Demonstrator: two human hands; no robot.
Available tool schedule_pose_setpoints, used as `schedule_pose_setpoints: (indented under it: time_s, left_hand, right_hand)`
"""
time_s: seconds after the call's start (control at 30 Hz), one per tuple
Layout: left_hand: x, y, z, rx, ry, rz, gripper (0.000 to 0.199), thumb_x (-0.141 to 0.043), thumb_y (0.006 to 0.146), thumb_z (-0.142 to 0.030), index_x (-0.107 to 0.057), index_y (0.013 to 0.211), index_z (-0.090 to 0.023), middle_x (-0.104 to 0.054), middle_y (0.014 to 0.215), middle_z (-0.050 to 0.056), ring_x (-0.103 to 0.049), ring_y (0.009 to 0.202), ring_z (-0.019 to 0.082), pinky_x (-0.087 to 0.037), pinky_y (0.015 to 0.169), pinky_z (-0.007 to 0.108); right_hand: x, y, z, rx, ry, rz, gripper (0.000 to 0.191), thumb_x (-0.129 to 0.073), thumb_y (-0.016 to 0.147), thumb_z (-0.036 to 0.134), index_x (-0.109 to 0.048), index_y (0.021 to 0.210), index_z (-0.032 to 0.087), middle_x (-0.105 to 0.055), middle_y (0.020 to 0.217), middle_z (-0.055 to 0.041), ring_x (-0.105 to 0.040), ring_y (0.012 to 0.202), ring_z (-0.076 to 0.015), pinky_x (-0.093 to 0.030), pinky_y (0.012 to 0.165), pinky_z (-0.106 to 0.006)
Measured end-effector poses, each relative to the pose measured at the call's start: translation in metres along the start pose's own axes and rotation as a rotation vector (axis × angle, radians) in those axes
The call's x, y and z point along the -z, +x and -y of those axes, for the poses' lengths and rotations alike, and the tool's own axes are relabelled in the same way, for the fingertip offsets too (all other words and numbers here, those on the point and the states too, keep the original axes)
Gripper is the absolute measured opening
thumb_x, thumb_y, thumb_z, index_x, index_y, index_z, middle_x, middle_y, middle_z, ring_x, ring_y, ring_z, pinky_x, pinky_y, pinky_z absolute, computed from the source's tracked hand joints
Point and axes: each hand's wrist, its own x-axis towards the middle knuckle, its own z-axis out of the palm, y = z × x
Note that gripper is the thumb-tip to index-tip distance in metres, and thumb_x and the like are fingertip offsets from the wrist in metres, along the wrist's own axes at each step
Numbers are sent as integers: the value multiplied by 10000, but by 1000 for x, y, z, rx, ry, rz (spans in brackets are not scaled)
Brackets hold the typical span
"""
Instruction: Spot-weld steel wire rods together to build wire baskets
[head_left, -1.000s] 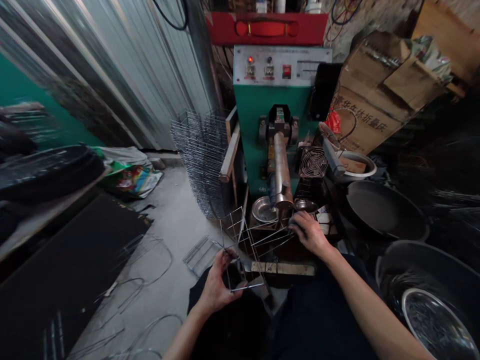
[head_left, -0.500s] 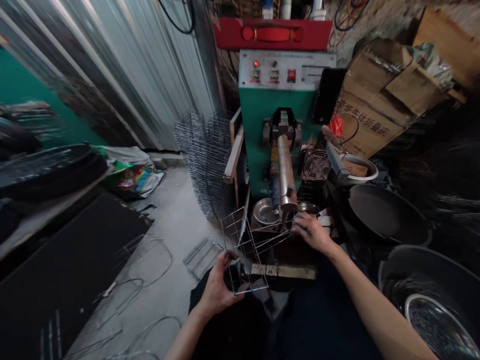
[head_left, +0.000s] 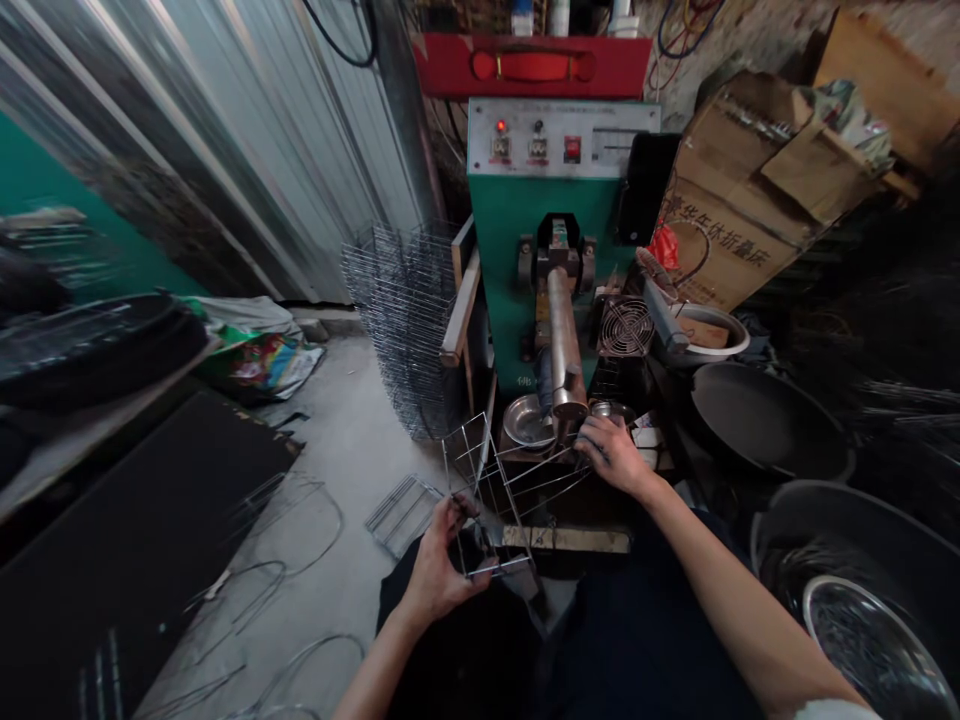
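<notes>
My left hand [head_left: 441, 572] grips the near left side of a wire rack [head_left: 505, 480], its thumb and fingers closed around the thin bars. The rack reaches up and right toward the welding machine [head_left: 499, 240]. My right hand [head_left: 615, 455] is closed on the rack's far right end, just beside the tip of the machine's thick metal arm [head_left: 564, 340]. Its fingertips are partly hidden, as is the wire's contact with the machine. A small wire piece [head_left: 405, 510] lies on the floor left of my left hand.
A tall stack of wire grids [head_left: 409, 330] stands left of the machine. On the right are black pans [head_left: 769, 420], a metal bowl [head_left: 874, 640] and a cardboard box [head_left: 720, 240]. A small metal dish [head_left: 529, 420] sits below the arm. Loose wires [head_left: 277, 570] lie on the floor.
The view has shifted slightly, so the machine appears a little further left. The rack has tilted slightly between my hands, and both hands keep their hold.
</notes>
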Motion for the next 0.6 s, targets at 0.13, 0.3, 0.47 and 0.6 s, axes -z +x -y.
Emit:
schedule_pose_setpoints:
  time_s: [0.13,0.3,0.47,0.6]
  left_hand:
    - [4,6,-3,-29,32,-13,910,-839,670,-378,-368,1429,-203,-637,1319,164,-648,1281,371,-505,1136,589]
    - [14,18,-3,-43,75,-15,965,-864,648,-336,-338,1445,-197,-633,1312,160,-650,1276,364,-493,1138,603]
    - [18,27,-7,-66,65,20,914,-855,664,-349,-364,1421,-200,-650,1260,144,-670,1241,347,-513,1127,583]
    - [19,30,-4,-104,41,31,870,-846,680,-343,-381,1401,-202,-646,1260,148,-673,1234,344,-516,1119,591]
  right_hand:
    - [-1,0,-1,-26,8,8,274,-471,1076,364,-619,895,219,-655,952,-50,-601,956,-230,-386,883,-396]
    - [-2,7,-3,-41,49,3,302,-486,1069,427,-645,912,224,-675,991,-68,-605,973,-234,-428,864,-386]
    - [-4,12,-5,-37,102,-16,297,-504,1063,412,-677,916,219,-692,1047,-83,-616,995,-238,-452,897,-399]
    - [-3,12,-7,-39,124,-7,293,-521,1058,406,-703,918,226,-697,993,-73,-624,971,-227,-458,879,-379]
